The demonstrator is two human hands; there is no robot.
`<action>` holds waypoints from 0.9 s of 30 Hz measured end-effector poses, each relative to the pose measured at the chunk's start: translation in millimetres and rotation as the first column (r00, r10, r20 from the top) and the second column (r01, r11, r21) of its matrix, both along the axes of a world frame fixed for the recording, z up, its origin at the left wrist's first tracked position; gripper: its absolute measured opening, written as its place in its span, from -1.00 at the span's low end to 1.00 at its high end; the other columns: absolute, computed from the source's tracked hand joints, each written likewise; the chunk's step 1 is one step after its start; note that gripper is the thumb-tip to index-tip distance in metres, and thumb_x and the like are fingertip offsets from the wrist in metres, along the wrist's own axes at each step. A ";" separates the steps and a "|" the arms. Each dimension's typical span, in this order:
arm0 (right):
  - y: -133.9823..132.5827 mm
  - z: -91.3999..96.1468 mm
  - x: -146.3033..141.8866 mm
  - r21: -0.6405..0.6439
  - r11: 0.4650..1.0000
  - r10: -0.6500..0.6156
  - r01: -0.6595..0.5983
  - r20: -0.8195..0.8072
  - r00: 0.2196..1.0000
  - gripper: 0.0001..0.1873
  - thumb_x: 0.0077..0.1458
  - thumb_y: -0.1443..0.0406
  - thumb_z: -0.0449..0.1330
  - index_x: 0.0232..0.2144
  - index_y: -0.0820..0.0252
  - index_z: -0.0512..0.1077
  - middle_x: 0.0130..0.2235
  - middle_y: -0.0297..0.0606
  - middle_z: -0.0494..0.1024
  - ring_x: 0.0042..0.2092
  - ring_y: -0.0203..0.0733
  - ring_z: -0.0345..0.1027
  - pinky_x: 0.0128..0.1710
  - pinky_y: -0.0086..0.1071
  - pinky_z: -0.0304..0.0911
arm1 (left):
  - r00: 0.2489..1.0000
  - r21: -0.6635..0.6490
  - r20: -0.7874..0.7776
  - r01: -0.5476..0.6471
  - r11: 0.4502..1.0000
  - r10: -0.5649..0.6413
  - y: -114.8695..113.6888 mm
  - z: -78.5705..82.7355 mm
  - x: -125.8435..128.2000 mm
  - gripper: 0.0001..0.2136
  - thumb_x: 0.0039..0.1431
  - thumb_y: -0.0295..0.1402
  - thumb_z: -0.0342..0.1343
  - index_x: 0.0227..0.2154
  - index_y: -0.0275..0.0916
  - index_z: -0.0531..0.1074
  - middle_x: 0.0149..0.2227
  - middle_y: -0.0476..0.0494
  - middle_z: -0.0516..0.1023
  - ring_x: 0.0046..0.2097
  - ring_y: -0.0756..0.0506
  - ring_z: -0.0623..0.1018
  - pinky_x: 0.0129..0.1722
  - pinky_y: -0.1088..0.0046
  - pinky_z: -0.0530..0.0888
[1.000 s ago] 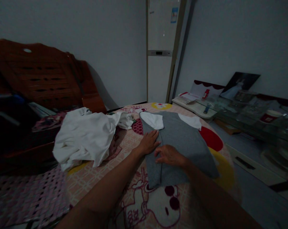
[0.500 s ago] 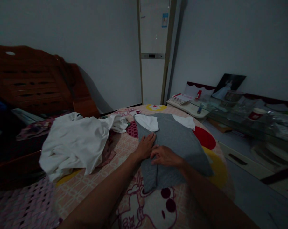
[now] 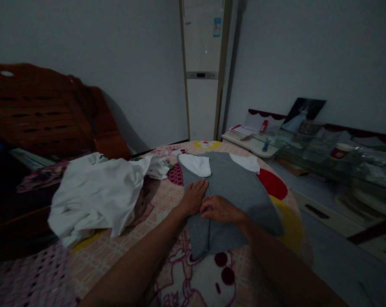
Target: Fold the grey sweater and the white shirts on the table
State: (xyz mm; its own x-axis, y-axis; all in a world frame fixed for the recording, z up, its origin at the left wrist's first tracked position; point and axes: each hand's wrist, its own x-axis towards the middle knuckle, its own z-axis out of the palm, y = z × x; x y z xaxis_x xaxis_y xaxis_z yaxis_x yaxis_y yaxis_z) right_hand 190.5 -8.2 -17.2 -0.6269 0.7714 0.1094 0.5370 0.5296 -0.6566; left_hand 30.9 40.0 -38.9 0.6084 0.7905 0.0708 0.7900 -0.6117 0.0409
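Pale walls (image 3: pixel 141 55) close in a dim room, and most of the foreground is a bed (image 3: pixel 122 251) under a pink checked cover printed with a cartoon dog and red and yellow spots. On the left stands dark carved wooden furniture (image 3: pixel 45 111), with a dark jumble of things in front of it that cannot be made out. A tall white air conditioner (image 3: pixel 202 102) stands in the far corner. On the right a low glass-topped table (image 3: pixel 323 166) carries clear glassware and a white tub with a red band (image 3: pixel 341 150); what the tub holds cannot be seen. Grey floor (image 3: pixel 333 256) runs beside the bed. A crumpled heap of white clothes (image 3: pixel 97 192) lies on the left side of the cover, near the grey garment (image 3: pixel 237 187) but apart from it. That garment, a knit vest with short white sleeves showing at its top, lies flat in the middle of the bed with its left side folded over. A low white stand (image 3: pixel 250 144) beyond the bed bears a stack of booklets (image 3: pixel 242 130), and a framed photograph (image 3: pixel 303 114) leans on the wall behind. The left hand (image 3: pixel 194 197) lies palm down and spread on the vest's folded side. The right hand (image 3: pixel 220 209) sits just beside it on the knit with fingers bent; whether it pinches the fabric cannot be told.
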 end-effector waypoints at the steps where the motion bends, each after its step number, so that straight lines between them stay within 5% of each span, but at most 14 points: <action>1: 0.0 -0.1 0.0 -0.003 1.000 -0.001 0.001 -0.005 1.000 -0.93 0.06 0.37 0.29 -0.35 0.21 0.59 -0.25 -0.29 0.58 -0.26 -0.28 0.41 -0.24 -0.45 0.21 | 1.000 -0.001 -0.005 -0.001 1.000 0.001 0.0 0.4 0.0 -0.37 0.31 -0.22 -0.10 0.38 -0.35 -0.03 0.41 -0.39 0.00 0.41 -0.27 0.06 0.32 0.03 0.07; 14: 2.4 -5.8 2.2 -0.020 1.000 -0.020 0.019 -0.054 0.998 -0.91 0.05 0.38 0.26 -0.37 0.20 0.58 -0.29 -0.32 0.58 -0.28 -0.30 0.39 -0.25 -0.47 0.20 | 0.999 0.013 0.040 0.021 1.000 -0.022 3.6 -6.2 -1.9 -0.40 0.34 -0.24 -0.16 0.38 -0.38 -0.01 0.40 -0.42 0.00 0.40 -0.28 0.09 0.31 -0.02 0.09; 21: 19.1 -10.2 23.4 -0.246 0.893 -0.425 0.376 -0.192 0.885 -0.80 0.13 0.26 0.17 -0.44 0.26 0.50 -0.62 -0.44 0.36 -0.56 -0.38 0.21 -0.53 -0.51 0.08 | 0.995 0.086 0.103 0.003 0.996 -0.012 10.9 -19.9 -1.6 -0.45 0.39 -0.16 -0.20 0.36 -0.26 0.07 0.39 -0.34 0.08 0.39 -0.27 0.13 0.31 0.01 0.12; 24: 23.2 -10.0 27.6 -0.248 0.843 -0.522 0.478 -0.161 0.838 -0.81 0.13 0.29 0.15 -0.47 0.25 0.48 -0.66 -0.48 0.30 -0.59 -0.39 0.18 -0.53 -0.52 0.08 | 0.994 0.074 0.108 0.003 0.997 -0.011 10.8 -19.8 -1.3 -0.43 0.40 -0.11 -0.23 0.36 -0.27 0.05 0.39 -0.34 0.07 0.39 -0.27 0.13 0.32 0.00 0.11; 27: 23.0 -7.9 24.7 -0.147 0.854 -0.513 0.499 -0.083 0.854 -0.83 0.14 0.32 0.15 -0.43 0.24 0.51 -0.60 -0.42 0.41 -0.52 -0.35 0.28 -0.45 -0.50 0.14 | 0.994 0.075 0.113 0.002 0.997 -0.011 10.0 -18.7 -1.5 -0.43 0.40 -0.10 -0.25 0.36 -0.28 0.06 0.39 -0.34 0.07 0.39 -0.26 0.12 0.32 0.01 0.10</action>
